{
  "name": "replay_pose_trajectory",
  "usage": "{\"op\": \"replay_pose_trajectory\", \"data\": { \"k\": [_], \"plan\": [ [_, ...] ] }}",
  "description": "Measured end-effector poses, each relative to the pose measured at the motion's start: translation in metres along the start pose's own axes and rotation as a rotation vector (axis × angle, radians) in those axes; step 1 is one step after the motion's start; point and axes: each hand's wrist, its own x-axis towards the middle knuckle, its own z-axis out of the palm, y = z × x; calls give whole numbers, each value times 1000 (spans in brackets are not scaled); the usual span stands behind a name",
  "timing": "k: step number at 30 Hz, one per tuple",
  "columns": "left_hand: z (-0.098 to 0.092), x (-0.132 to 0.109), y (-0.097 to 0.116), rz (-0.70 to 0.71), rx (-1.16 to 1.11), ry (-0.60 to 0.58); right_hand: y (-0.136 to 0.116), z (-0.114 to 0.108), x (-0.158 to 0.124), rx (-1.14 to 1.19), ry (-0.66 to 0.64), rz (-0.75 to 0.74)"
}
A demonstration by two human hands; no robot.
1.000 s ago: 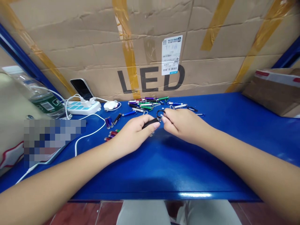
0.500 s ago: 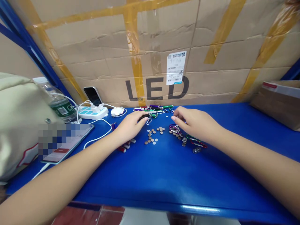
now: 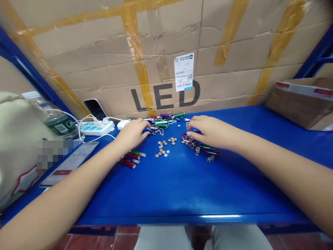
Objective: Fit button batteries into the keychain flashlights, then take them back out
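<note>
Whereas a sec ago both hands worked one dark torch w/ its ring between them, they're apart now. The left hand (image 3: 132,133) rests at the pile of mini torches (image 3: 163,119), fingers curled over the dark torch (image 3: 152,130) at its near edge (gripped or just touched, can't tell). The right hand (image 3: 212,132) has its fingers drawn close at a purple carabiner (image 3: 186,138) on the tabletop (image 3: 182,187), near the button cells (image 3: 163,146); whether it holds the carabiner is unclear. That piece seems put down, w/ fresh parts under the hands.

Glossy blue painted metal shelf (image 3: 182,194), shiny metal keychain lights (image 3: 162,121), and rough, creased cardboard box (image 3: 104,62) with tape.
</note>
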Motion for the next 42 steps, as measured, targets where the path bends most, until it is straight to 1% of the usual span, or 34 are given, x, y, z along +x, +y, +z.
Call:
{"op": "replay_pose_trajectory", "data": {
  "k": [1, 3, 5, 7, 8, 10, 12, 13, 15, 17, 19, 22, 24, 27, 30, 31, 33, 36, 38, 40, 42],
  "plan": [
    [-9, -4, -3, 15, -19, -56, 1, -1, -1, 9, -1, -4],
    [-25, -12, -11, 0, -176, -349, 2, -3, -2, 23, 2, -3],
    [-36, -19, -20, -21, -304, -605, 3, -3, -2, 26, 9, -4],
    [-39, -22, -26, -40, -334, -703, 2, -1, -1, 23, 8, -11],
    [-38, -23, -28, -45, -332, -724, 1, 1, -1, 26, 6, -20],
    [-35, -23, -26, -38, -315, -725, -2, 6, 0, 44, 7, -53],
    [-32, -21, -20, -3, -285, -674, -7, 11, 1, 79, 17, -100],
    [-31, -21, -16, 21, -269, -617, -9, 14, 1, 97, 22, -128],
    [-30, -21, -5, 73, -265, -465, -14, 18, 2, 121, 24, -185],
    [-29, -22, 6, 115, -324, -323, -16, 20, 1, 128, 19, -223],
    [-27, -24, 17, 143, -390, -252, -15, 16, -3, 123, -14, -228],
    [-23, -28, 27, 212, -461, -261, -10, 3, -11, 129, -151, -176],
    [-19, -29, 29, 266, -488, -285, -7, -5, -14, 138, -239, -118],
    [-15, -29, 28, 296, -508, -308, -6, -10, -16, 123, -304, -74],
    [-13, -28, 28, 310, -522, -293, -7, -9, -14, 112, -334, -85],
    [-12, -28, 29, 320, -529, -284, -7, -8, -14, 120, -321, -93],
    [-11, -29, 33, 339, -545, -275, -10, -7, -13, 168, -225, -104],
    [-8, -30, 39, 354, -563, -279, -18, -6, -12, 334, 13, -146],
    [-6, -31, 43, 368, -585, -270, -26, -4, -12, 432, 151, -210],
    [-5, -32, 46, 390, -618, -253, -33, -1, -11, 475, 232, -282],
    [-4, -33, 47, 403, -641, -243, -38, 2, -10, 488, 271, -329]
  ]
}}
